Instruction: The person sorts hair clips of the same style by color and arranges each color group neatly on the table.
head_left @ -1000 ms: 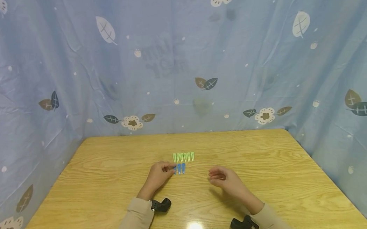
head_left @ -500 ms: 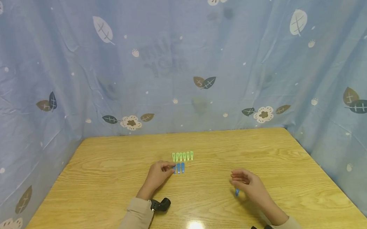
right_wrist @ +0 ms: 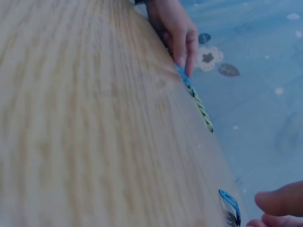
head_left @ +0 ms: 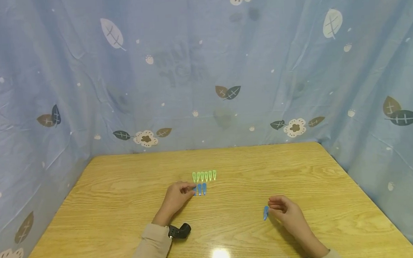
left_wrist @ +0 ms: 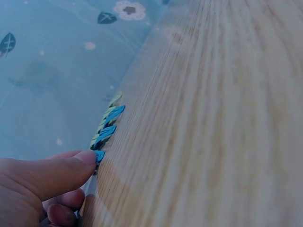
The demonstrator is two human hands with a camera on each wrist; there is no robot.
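My left hand (head_left: 175, 198) rests at the left end of a short row of blue snap hair clips. Between its thumb and forefinger it pinches the leftmost blue hair clip (left_wrist: 99, 156), partly hidden by the thumb. Two more blue hair clips (head_left: 202, 189) lie just right of it. Behind them runs a row of several light green hair clips (head_left: 204, 176). Farther right, another blue hair clip (head_left: 266, 213) lies alone on the table. Beside it is my right hand (head_left: 287, 213), fingers loosely bent; in the right wrist view the thumb (right_wrist: 284, 199) stands apart from that clip.
The wood-grain table (head_left: 141, 168) has a bright light reflection near its front. A blue curtain (head_left: 188, 67) with leaf and flower prints hangs behind the table and along both sides. A black wrist camera (head_left: 179, 231) sits on the left wrist.
My right hand has moved right and toward the front, and the lone blue hair clip has come into full sight beside it. My left hand has stayed at the row.
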